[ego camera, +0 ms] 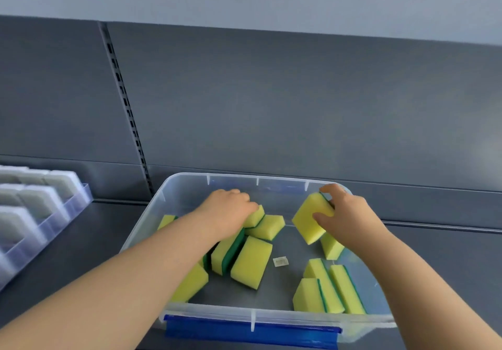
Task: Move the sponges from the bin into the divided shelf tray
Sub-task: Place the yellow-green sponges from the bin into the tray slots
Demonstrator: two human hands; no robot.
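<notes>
While the right hand (350,214) pinches one sponge (312,218) between thumb and fingers, tilted and lifted clear of the bin floor, the left hand (228,208) is curled down over another sponge (255,216) near the back of the bin (252,318). Whether the left fingers have fully closed on it I cannot tell; the palm hides them. That sponge leans against a neighbour (267,226), and two more (241,254) stand on edge just in front, packed close under the left forearm. Near the right hand a further sponge (331,245) lies below the held one, and three (328,287) lean together at the front right corner. A small paper tag (280,262) lies on the bin floor between the groups.

Out to the left, well apart from the bin, the divided tray (46,222) sits on the shelf (81,241), its slots apparently holding pale items already.

Risks, as I judge them: the left hand may drag or topple the tightly packed neighbours as it lifts, since they touch. The right grip is near one end of a soft, squashy block, so it could pivot or slip on the long carry leftward. Crossing both arms toward the tray could also clip the bin wall.
</notes>
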